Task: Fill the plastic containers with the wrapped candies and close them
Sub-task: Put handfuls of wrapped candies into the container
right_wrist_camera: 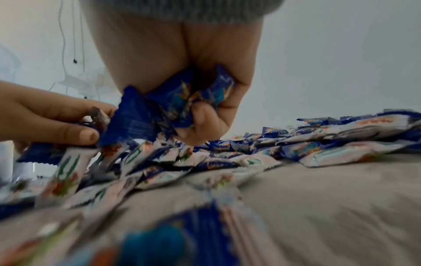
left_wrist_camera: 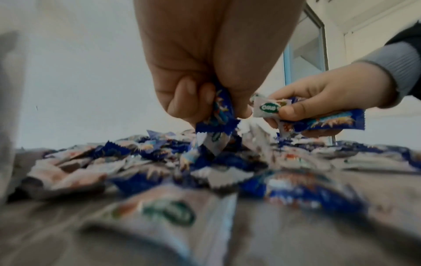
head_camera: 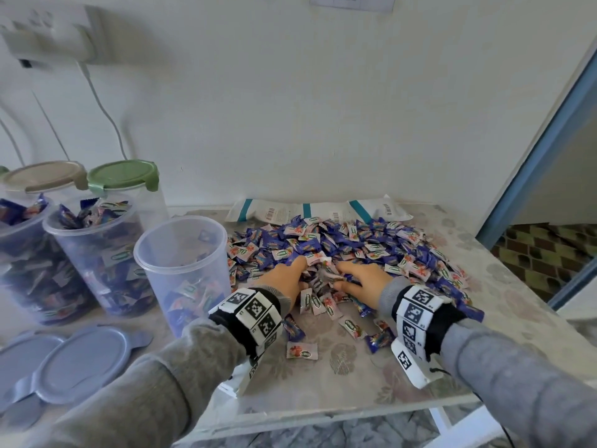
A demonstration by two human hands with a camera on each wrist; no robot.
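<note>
A wide pile of blue and white wrapped candies covers the table's middle. My left hand digs into its near edge and grips a bunch of candies. My right hand lies close beside it, fingers curled round more candies. An open clear container, partly filled, stands just left of my left hand. Two fuller open containers stand further left.
Blue lids lie at the front left. Two closed containers with a beige lid and a green lid stand at the back left. Empty candy bags lie by the wall. The table edge runs near me.
</note>
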